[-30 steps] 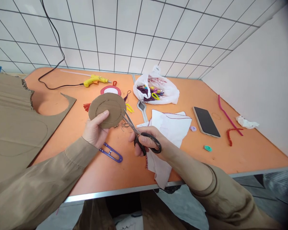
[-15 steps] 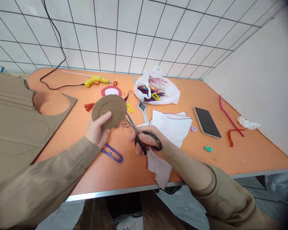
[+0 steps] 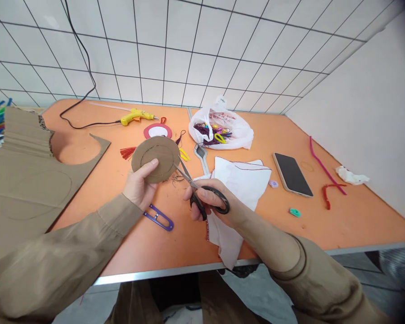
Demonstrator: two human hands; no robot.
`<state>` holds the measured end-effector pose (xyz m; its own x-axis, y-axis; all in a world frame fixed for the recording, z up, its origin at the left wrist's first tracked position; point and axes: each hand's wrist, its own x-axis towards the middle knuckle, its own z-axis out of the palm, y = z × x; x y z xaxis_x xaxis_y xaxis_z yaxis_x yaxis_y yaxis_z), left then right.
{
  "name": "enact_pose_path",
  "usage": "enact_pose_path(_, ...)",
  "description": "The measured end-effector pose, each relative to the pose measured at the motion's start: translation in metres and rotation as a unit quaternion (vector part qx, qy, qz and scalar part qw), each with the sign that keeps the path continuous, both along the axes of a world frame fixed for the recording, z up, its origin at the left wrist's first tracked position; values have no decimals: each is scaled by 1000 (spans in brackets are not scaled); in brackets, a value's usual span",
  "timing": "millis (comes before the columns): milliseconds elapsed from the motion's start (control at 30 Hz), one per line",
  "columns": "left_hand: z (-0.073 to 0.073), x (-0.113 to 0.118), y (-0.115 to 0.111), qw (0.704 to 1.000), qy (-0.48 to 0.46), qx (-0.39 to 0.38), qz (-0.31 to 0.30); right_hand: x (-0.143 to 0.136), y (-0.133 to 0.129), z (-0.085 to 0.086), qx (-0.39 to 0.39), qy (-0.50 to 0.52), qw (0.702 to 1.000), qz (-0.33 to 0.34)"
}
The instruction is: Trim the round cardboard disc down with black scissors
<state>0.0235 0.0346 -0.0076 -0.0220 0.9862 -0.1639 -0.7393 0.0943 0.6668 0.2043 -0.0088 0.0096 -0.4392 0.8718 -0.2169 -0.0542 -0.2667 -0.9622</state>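
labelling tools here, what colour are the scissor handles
Black; the scissor handles show best in the head view, in the right hand.

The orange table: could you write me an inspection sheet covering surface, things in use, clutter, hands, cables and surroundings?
Surface: orange table, metal strip along its front edge.
Things in use: cardboard disc with a ring marked on its face; scissors, blades parted at the disc's right edge.
Clutter: white cloth, phone, plastic bag of coloured bits, red tassel, cardboard sheet.
Hands: left hand grips the disc, thumb on its face; right hand holds the scissors.
Cables: black cord leads from the yellow glue gun.
Surroundings: tiled wall behind, plain wall at right.
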Motion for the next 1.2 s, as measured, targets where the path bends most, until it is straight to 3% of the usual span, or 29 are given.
enact_pose_path(233, 8, -3, 1, 999, -16, -25, -12, -1, -2, 4, 1, 14, 1000, -4)
enact_pose_path(633, 2, -3, 1, 999, 14, 0, -29, -1, -2, 7, -21, 1, 1000, -15)
enact_pose_path(1200, -3, 3, -5, 996, 75, 41, 12, -1, -4, 4, -18, -11, 1000, -14)
